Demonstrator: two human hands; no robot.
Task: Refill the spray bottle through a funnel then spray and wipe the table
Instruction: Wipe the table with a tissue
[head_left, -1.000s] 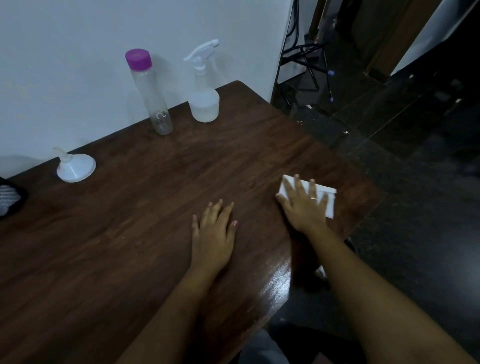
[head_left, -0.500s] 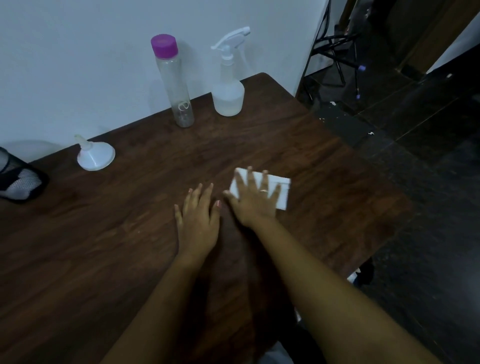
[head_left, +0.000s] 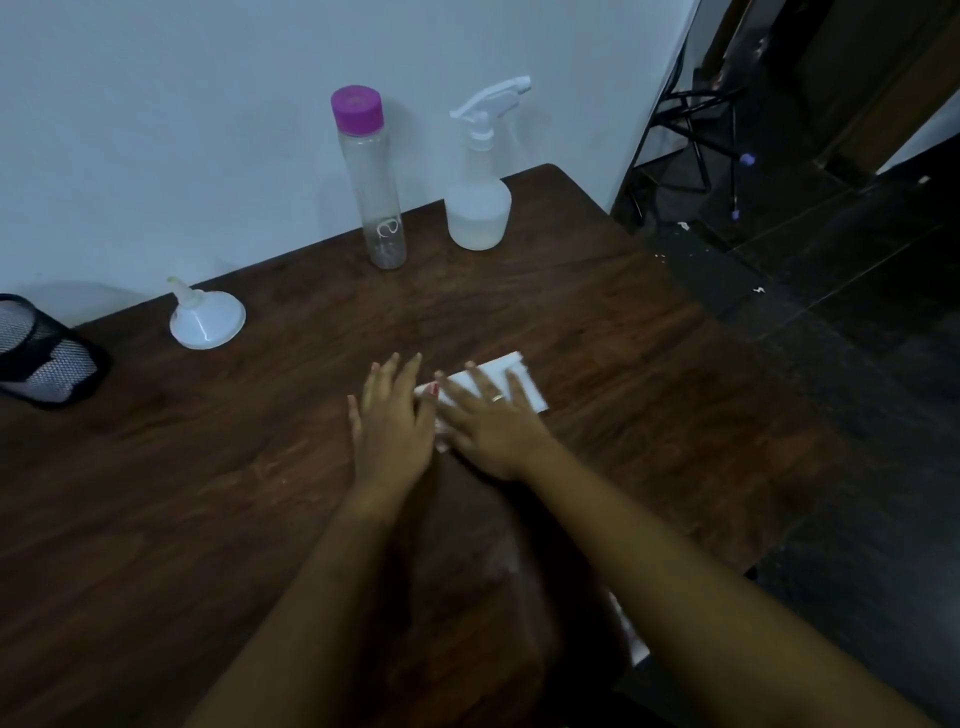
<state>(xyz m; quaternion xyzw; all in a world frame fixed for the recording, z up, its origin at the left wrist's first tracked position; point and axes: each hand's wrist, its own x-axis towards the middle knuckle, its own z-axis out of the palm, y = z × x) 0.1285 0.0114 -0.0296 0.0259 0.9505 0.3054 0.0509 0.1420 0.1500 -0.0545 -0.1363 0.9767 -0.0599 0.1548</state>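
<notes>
My right hand (head_left: 491, 421) lies flat, fingers spread, pressing a folded white cloth (head_left: 522, 382) onto the dark wooden table (head_left: 208, 493). Just left of it, my left hand (head_left: 392, 418) rests flat on the wood with nothing in it, its fingertips touching the cloth's left edge. Against the white wall stands the white spray bottle (head_left: 478, 197), trigger head on, with clear liquid in its base. Left of it is a tall clear bottle with a purple cap (head_left: 371, 176). A white funnel (head_left: 207, 318) sits upside down further left.
A black mesh cup (head_left: 41, 353) lies at the table's left edge. The table ends on the right above a dark tiled floor (head_left: 831, 338). A black metal stand (head_left: 691, 119) is beyond the far right corner.
My right hand has slid the cloth leftward across the table, from near the right edge to beside my left hand. The left hand stayed flat on the wood.
</notes>
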